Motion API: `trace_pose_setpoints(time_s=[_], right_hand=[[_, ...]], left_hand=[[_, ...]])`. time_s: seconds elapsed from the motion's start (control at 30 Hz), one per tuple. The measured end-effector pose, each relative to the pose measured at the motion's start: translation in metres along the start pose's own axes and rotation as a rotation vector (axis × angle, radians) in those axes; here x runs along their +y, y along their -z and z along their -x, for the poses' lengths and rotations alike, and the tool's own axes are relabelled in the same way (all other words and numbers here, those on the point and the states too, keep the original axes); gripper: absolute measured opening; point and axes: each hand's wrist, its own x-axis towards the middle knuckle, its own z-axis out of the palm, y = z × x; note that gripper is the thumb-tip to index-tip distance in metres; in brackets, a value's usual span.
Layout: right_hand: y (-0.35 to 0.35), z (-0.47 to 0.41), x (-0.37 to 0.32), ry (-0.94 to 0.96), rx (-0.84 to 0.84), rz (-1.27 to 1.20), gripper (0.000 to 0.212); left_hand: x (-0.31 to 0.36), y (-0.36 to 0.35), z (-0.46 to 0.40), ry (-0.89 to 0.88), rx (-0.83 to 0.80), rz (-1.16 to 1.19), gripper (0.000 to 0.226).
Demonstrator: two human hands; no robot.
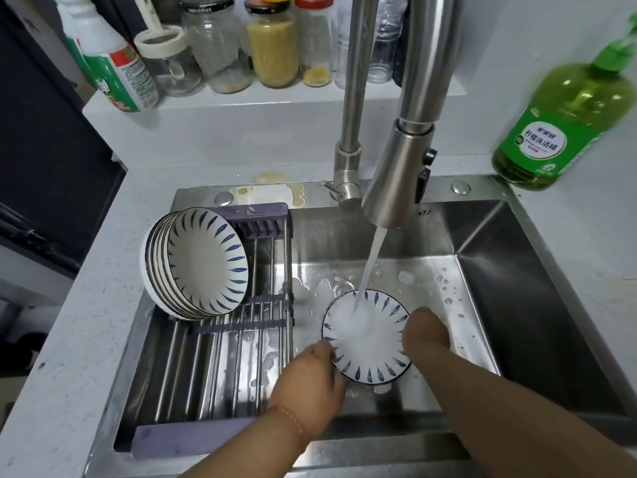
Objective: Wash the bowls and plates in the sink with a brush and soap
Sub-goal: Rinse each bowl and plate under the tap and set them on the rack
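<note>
Pale speckled counter (82, 326) wraps around a steel sink (537, 270), and behind it a ledge carries glass jars (272, 46) and a green-and-white bottle (113, 67). At the far right of the counter stands a green bottle of dish soap (565, 122). Water runs from the steel faucet (396, 181) straight down into the plate (367, 336) I hold low over the sink floor, a white one with blue leaf strokes round its rim, tipped a little toward me. My left hand (310, 384) grips the plate's near left edge, fingers tucked under and out of sight. My right hand (427, 332) holds the right edge, fingers curled behind the rim, so both grips are closed on the plate. Suds and droplets dot the sink floor around it. Across the left part of the sink lies a drying rack (224, 357) with steel bars and purple ends. At its far end a stack of plates (200, 267) in the same pattern stands on edge, leaning, faces turned to the right. I see no brush from here.
</note>
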Motion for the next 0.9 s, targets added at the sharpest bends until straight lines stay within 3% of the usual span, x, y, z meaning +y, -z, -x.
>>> trace_pose_setpoints(time_s=[0.13,0.3,0.37,0.5,0.6,0.63,0.77,0.9], right_hand=[[0.015,-0.004,0.001,0.064,-0.133,0.093,0.023],[0.027,-0.007,0.015,0.148,-0.404,-0.016,0.005],[0.028,-0.005,0.022,0.179,-0.440,-0.106,0.010],[0.031,0.002,0.025,0.176,-0.386,-0.308,0.015],[0.032,0.009,0.026,0.069,-0.376,-0.559,0.017],[0.033,0.011,0.027,0.047,-0.398,-0.606,0.016],[0.035,0.016,0.029,0.018,-0.453,-0.699,0.015],[0.041,0.016,0.040,-0.010,-0.492,-0.803,0.013]], left_hand=[[0.010,-0.018,-0.046,0.371,-0.127,0.099,0.032],[0.012,-0.028,-0.062,0.468,-0.470,0.044,0.038],[0.007,-0.035,-0.067,0.472,-0.488,0.008,0.042],[0.000,-0.037,-0.064,0.526,-0.425,0.268,0.045],[-0.007,-0.038,-0.067,0.807,-0.346,0.875,0.025],[-0.011,-0.039,-0.065,0.779,-0.351,0.889,0.017],[-0.021,-0.036,-0.058,0.752,-0.285,0.867,0.024],[-0.012,-0.031,-0.055,0.711,-0.244,1.027,0.024]])
